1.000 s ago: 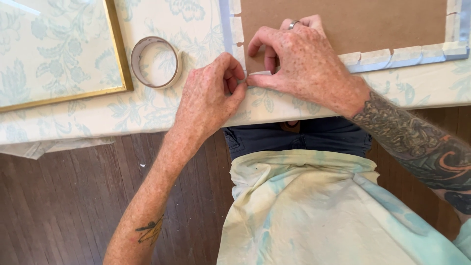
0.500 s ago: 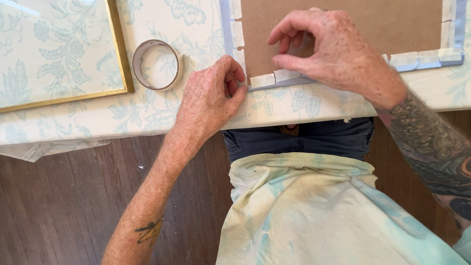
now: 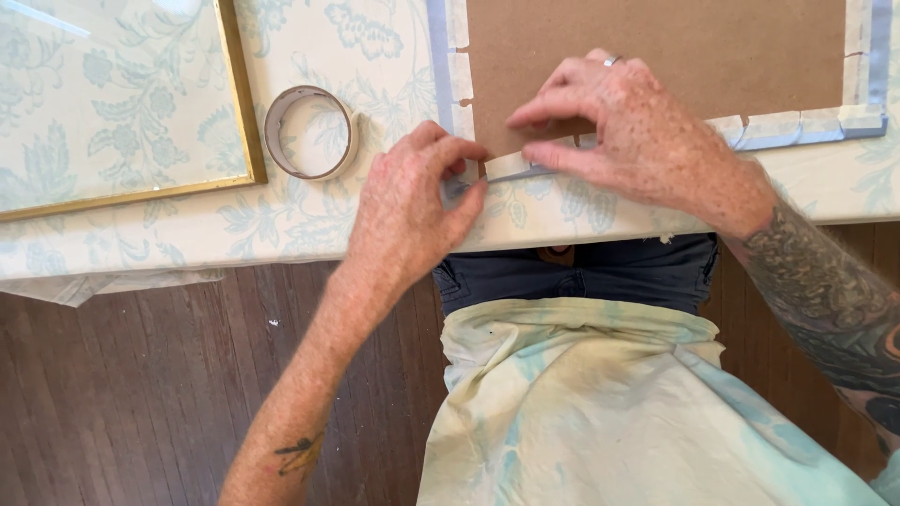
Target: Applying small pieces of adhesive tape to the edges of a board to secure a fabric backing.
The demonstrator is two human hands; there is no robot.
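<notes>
A brown backing board (image 3: 656,56) lies on floral fabric at the table's near edge, bordered by blue fabric and short pieces of pale tape. My left hand (image 3: 412,211) pinches the fabric and tape end at the board's lower left corner. My right hand (image 3: 637,141), with a ring on one finger, pinches a strip of pale tape (image 3: 511,166) along the board's bottom edge, just right of the left hand. The fingertips of both hands nearly meet.
A roll of tape (image 3: 309,131) lies left of the board. A gold-framed pane (image 3: 239,103) over floral fabric sits at the far left. The fabric (image 3: 281,225) drapes over the table edge above a dark wood floor (image 3: 141,394). Pale cloth (image 3: 609,403) covers my lap.
My right hand has slid left along the board's bottom edge toward my left hand, now pinching the tape strip. My left hand has stayed at the corner.
</notes>
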